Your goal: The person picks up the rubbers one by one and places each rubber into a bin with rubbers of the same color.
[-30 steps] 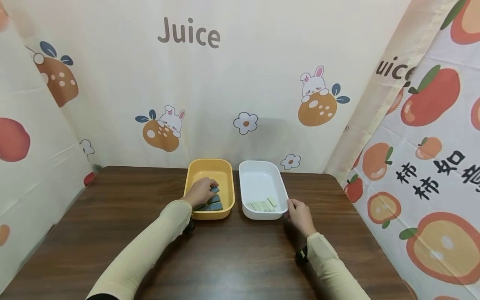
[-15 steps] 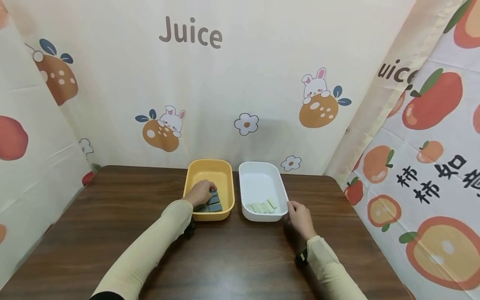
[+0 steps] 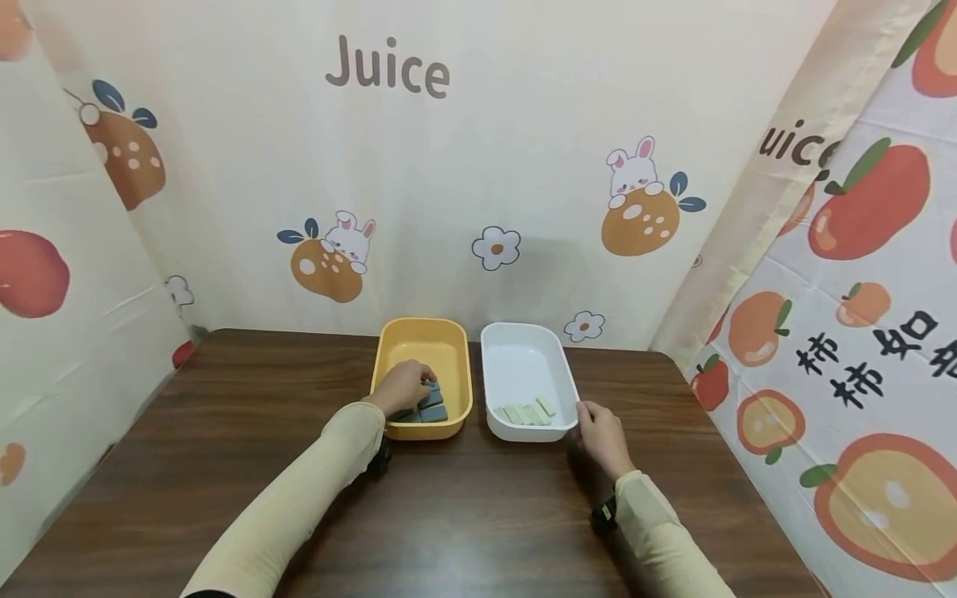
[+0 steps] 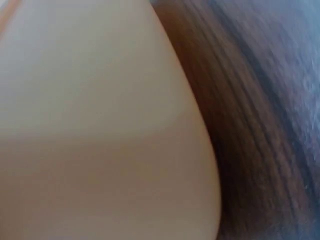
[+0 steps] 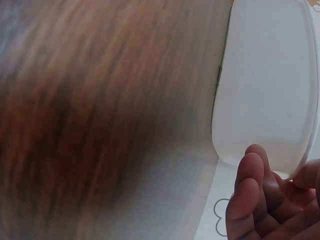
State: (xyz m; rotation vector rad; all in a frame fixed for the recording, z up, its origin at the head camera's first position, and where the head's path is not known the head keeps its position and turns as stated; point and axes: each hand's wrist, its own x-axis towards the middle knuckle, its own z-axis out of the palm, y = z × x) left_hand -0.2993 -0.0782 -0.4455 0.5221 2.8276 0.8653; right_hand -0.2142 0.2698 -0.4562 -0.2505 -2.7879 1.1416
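My left hand [image 3: 404, 387] reaches into the yellow tub [image 3: 460, 413], its fingertips curled down onto the far end of a row of small blue-grey blocks [image 3: 433, 413]. It appears to pinch the farthest block; the hand partly covers it and other blocks. In the left wrist view, a pale sleeve [image 4: 90, 75] hides the hand. At the near right corner of the white tub [image 3: 523, 357], my right hand [image 3: 601, 434] grips the rim. The right wrist view shows thumb and index finger on that rim, the other fingers [image 5: 245, 195] loosely bent below. Several pale green pieces [image 3: 527, 414] lie inside the white tub's near end.
The two tubs stand side by side on a dark brown wooden table [image 3: 478, 515], close to its back edge. A printed cloth [image 3: 419, 166] hangs behind them, and more cloth hangs at both sides. Each forearm has a dark wrist device [image 3: 604, 513].
My left hand has come slightly down and nearer, and the farthest blue-grey block beneath its fingers sits closer to the row. The right hand keeps its grip on the white tub. The head view shifted slightly.
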